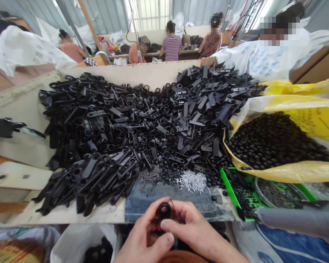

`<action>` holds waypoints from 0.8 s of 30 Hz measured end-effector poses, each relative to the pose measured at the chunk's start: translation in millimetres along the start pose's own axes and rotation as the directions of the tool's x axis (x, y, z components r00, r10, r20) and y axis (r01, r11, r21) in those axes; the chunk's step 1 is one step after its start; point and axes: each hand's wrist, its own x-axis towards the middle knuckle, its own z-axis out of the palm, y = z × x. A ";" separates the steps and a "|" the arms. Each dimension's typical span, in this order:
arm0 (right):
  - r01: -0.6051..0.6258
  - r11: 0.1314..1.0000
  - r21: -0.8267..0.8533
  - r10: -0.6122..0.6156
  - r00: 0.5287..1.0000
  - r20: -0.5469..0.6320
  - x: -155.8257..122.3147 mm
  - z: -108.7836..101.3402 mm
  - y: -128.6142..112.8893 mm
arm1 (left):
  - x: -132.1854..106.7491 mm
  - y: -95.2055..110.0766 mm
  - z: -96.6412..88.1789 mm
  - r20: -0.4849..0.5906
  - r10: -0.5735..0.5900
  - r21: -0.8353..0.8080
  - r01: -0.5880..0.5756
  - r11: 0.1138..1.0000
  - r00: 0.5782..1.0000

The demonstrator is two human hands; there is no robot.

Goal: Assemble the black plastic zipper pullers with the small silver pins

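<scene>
My left hand (145, 237) and my right hand (197, 232) meet at the bottom middle, fingers pinched around a small black plastic ring part (164, 210). A thin metal pin (173, 205) sticks up beside the part at my right fingers. Just beyond my hands lie a pile of silver pins (192, 180) and a pile of small dark screws (150, 177) on a dark mat (167, 201). A large heap of black plastic lever parts (131, 124) covers the table behind them.
A yellow bag (304, 171) of small black round pieces sits at right, above a green basket (230, 190). A grey tube (298, 219) crosses the lower right. A person in white (263, 54) reaches into the heap at the far right; other people sit at the back.
</scene>
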 end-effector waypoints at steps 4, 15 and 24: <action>-0.007 0.997 -0.083 0.008 1.000 0.012 -6.6 -2.7 4.3 | 1.9 4.8 4.7 -0.007 -0.003 0.185 0.004 0.983 1.000; -0.011 0.962 -0.272 -0.014 0.996 -0.090 -25.7 5.8 8.2 | -8.2 19.5 19.0 -0.049 -0.078 0.229 0.087 0.970 0.996; 0.062 0.924 -0.378 -0.070 0.998 -0.007 8.1 6.3 2.6 | 2.7 29.7 5.4 -0.173 -0.196 0.051 0.207 0.977 0.965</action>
